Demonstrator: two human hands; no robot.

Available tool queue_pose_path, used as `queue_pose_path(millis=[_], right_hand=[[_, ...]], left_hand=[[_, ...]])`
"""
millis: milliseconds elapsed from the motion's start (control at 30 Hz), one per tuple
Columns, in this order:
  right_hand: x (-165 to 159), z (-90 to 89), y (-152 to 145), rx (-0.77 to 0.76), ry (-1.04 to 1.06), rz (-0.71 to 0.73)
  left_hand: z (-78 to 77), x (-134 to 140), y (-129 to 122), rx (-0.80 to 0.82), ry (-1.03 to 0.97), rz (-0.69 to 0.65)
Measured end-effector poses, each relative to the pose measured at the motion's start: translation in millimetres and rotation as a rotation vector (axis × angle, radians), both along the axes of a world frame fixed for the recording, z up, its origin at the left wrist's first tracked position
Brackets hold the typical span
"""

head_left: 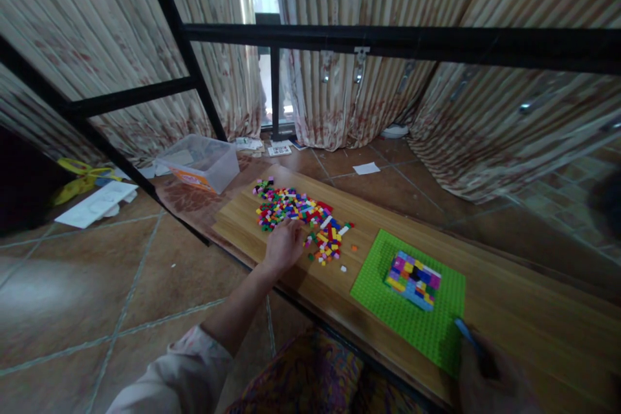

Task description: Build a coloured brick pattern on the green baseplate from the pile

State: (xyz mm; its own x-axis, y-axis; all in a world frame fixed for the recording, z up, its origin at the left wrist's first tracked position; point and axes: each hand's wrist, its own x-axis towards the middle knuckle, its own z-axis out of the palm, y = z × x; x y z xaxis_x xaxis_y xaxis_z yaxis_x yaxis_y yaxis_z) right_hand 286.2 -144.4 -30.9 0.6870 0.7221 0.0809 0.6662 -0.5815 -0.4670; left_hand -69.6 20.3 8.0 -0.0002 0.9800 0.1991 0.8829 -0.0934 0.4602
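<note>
My left hand (285, 242) is at the near edge of a spread-out pile of small coloured toy bricks (294, 205). Its fingers are bent and close together, and what they hold, if anything, is hidden. At the lower right, my right hand (497, 372) is closed on a slim blue piece (466, 332), blurred and dark, beside the corner of a green studded baseplate (371, 281). A rectangular block of multicoloured bricks (414, 279) sits on the baseplate, with yellow, purple, blue and black pieces on top.
All this lies on a long wooden board (330, 284). An orange brick (354, 248) and a white brick (343, 268) lie apart from the pile. Beyond stand a clear plastic bin (223, 165), a black metal frame (388, 39) and striped curtains (330, 97).
</note>
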Motion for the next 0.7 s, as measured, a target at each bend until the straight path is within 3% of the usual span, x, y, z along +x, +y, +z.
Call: queue_pose_path(millis=[300, 700], right_hand=[[-6, -0.6, -2, 0.038, -0.015, 0.034], [-12, 6.2, -8, 0.185, 0.06, 0.023]], left_hand=[[8.2, 15, 27, -0.022, 0.235, -0.098], [6.4, 14, 30, -0.046, 0.282, -0.152]])
